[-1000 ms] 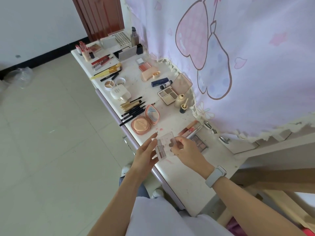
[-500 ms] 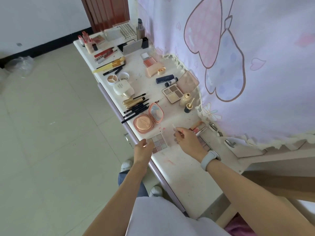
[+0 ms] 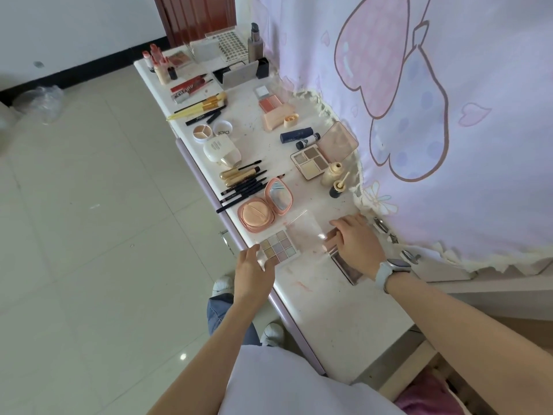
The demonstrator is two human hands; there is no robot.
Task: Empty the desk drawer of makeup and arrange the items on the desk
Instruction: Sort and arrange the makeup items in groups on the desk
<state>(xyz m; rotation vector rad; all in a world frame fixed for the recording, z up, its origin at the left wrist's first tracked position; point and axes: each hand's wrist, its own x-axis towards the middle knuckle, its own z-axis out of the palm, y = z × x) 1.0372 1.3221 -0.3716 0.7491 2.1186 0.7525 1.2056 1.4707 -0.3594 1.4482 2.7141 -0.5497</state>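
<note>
Your left hand (image 3: 254, 272), fingers loosely extended and gripping nothing, steadies the pastel palette (image 3: 278, 245) at its seven o'clock corner on the desk (image 3: 335, 319). At three o'clock, your flat right hand (image 3: 356, 244) covers a dark palette (image 3: 344, 265), probably aligning it.

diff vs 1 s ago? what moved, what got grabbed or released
The pastel eyeshadow palette, held up in both hands before, now lies open on the desk, clear lid flipped back. The left hand rests at its near corner; the right hand moved right onto the dark palette. Other makeup is unchanged.
</note>
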